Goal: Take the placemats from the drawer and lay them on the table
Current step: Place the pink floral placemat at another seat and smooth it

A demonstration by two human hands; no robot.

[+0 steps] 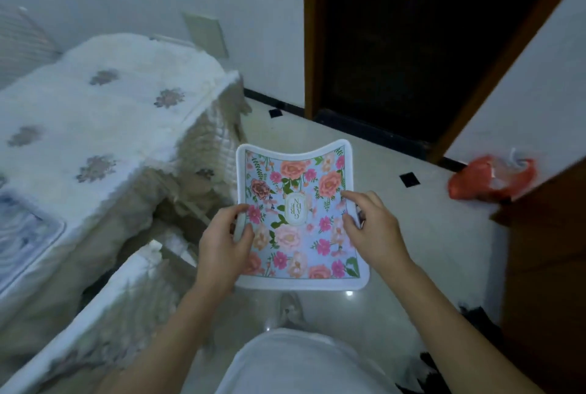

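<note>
Your left hand (226, 235) and right hand (371, 225) pinch the floral placemat (298, 178) by its side edges; it bows, likely light and floppy.

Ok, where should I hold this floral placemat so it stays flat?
By its two long side edges, one hand from each side, about where the left hand and right hand pinch the placemat now. It is thin and floppy: its far edge bows.

Covered table (104, 114) left; open floor (412, 235) right
</note>
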